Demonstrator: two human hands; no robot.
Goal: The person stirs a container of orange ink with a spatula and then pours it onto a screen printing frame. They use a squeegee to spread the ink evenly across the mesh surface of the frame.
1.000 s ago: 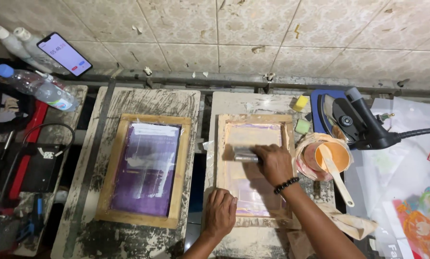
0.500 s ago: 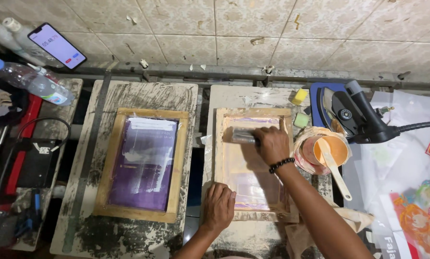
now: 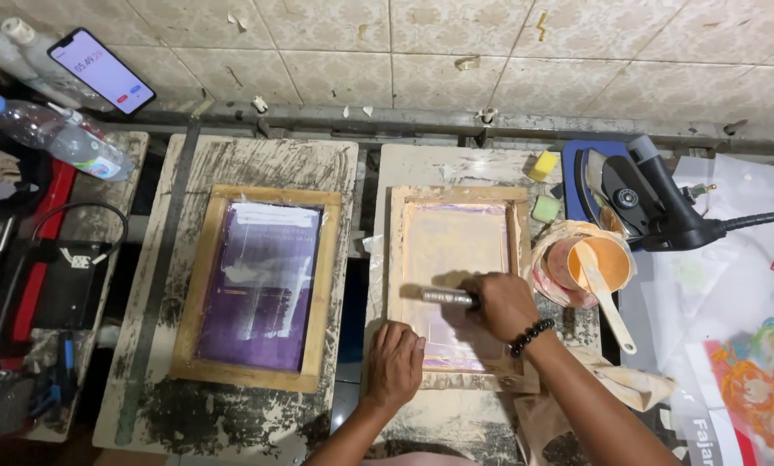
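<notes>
— What are our hands doing?

— Our right hand (image 3: pixel 501 304) is curled shut around the squeegee (image 3: pixel 449 297), whose blade lies across the mesh of the pale wooden frame (image 3: pixel 458 285), about midway down.

— And the left?

— Our left hand (image 3: pixel 394 361) is spread flat, fingers together, pressing the near left corner of that frame against the board.

— What sits nearby?

— A tub of orange ink (image 3: pixel 587 263) with a spatula (image 3: pixel 605 293) just right of the frame, and a purple screen (image 3: pixel 259 283) on the neighbouring board.
</notes>
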